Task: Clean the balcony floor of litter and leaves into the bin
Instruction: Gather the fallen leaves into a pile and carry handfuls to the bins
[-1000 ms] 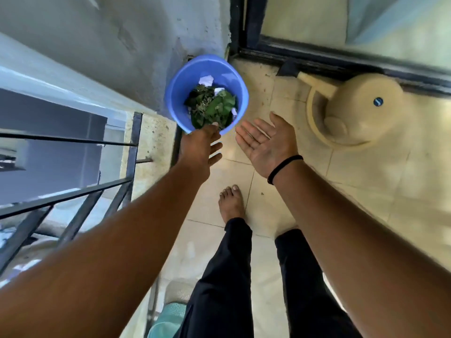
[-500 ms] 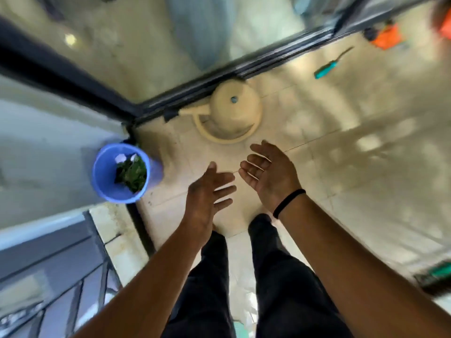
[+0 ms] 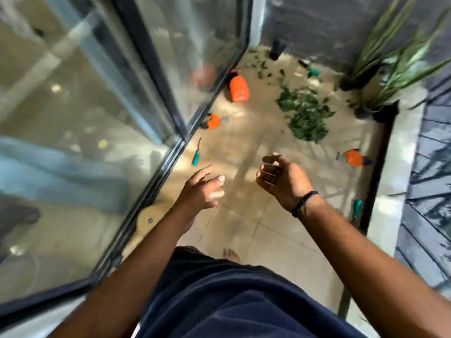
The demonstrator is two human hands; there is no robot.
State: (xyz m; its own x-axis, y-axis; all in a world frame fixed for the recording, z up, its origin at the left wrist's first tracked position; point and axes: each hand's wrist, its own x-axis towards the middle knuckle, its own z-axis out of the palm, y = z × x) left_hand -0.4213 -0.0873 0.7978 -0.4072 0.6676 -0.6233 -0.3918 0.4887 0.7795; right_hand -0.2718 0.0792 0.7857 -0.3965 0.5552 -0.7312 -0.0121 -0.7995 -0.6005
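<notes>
Head view, blurred. Left hand held out over tiled balcony floor, fingers spread loose, holding nothing. Right hand beside it, black wristband, fingers half-curled, relaxed, empty. Pile of green leaves on floor well ahead of hands, scattered leaves beyond, toward far wall. Orange bottle near glass door. Teal-handled tool by door track. Potted plants at far right. Bin out of frame.

Place: the narrow balcony of a home.
Floor: beige tiles with a heap of green leaves.
Left side: sliding glass door in a dark frame.
Right side: potted plants near a low ledge and railing.
</notes>
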